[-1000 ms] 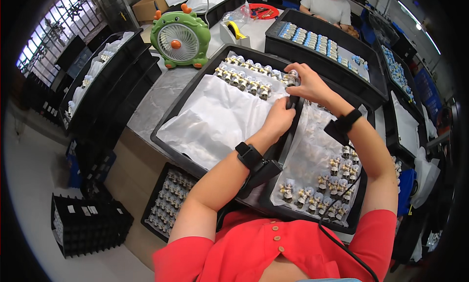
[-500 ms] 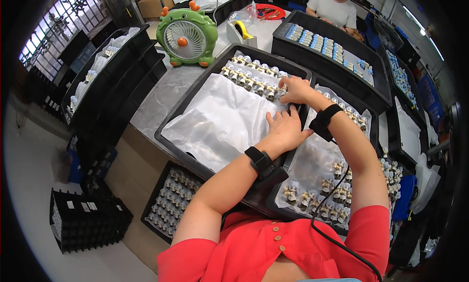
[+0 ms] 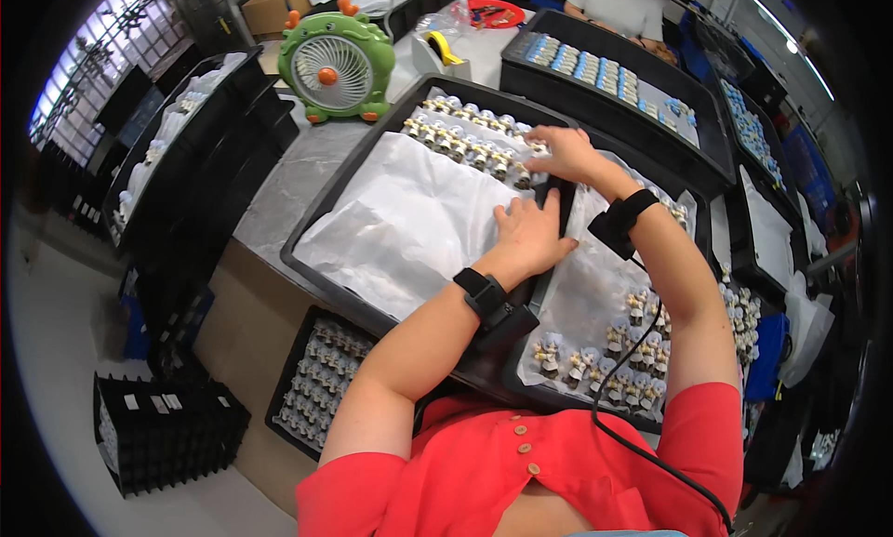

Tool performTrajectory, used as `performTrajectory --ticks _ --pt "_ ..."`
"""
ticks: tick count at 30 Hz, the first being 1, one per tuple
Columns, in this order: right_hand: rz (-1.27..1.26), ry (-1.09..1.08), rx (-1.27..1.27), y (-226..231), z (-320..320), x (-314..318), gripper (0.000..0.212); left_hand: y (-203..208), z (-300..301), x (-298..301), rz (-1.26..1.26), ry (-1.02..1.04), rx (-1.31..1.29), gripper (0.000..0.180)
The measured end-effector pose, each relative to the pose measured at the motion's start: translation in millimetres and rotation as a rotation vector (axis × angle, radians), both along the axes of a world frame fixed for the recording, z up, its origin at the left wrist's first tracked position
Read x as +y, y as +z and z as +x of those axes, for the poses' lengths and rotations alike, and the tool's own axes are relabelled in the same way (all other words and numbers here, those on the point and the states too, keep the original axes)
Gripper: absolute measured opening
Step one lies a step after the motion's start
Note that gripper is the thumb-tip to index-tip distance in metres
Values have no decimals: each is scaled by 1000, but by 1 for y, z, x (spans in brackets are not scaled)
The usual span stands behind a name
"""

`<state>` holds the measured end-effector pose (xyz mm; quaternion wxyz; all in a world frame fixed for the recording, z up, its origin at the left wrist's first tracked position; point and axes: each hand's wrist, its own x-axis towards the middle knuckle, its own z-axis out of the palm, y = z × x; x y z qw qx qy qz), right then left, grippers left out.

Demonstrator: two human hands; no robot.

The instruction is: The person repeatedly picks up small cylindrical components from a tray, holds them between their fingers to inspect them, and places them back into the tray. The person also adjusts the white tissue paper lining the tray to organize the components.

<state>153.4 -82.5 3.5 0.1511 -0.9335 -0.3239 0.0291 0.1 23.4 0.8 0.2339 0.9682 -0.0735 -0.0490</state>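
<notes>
Has small grey-haired figurines [image 3: 479, 154] lined up in 2 rows on white paper [image 3: 400, 221], at the far end of a black tray [image 3: 510, 104]. Reaches with the right hand [image 3: 547, 154] to the right-hand end of those 2 rows, with thumb and fingers bent and parted around the last figurines there; cannot make out whether pinching 1. Holds the left hand [image 3: 530, 237] nearer the body, with fingers splayed wide, at the paper's right edge and the tray's side wall. Just to the right, shows a 2nd tray [image 3: 577, 405], also black and paper-lined, with more figurines at its near and far ends. Beyond, includes a 3rd tray [image 3: 605, 128] of blue-and-cream pieces [image 3: 595, 76], with a person in a white shirt [image 3: 619, 7] behind it. Past the far left corner, has a green fan [image 3: 339, 67], a tape dispenser [image 3: 442, 58] and a red dish [image 3: 496, 13].
</notes>
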Motion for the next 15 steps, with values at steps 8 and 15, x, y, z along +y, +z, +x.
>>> performTrajectory --ticks 8,15 --pt "-186 -26 248 72 -75 -94 43 1 -7 -3 -57 25 -172 70" --pt "-581 -155 155 19 -111 -175 55 11 -21 -13 -539 -200 -189 56"
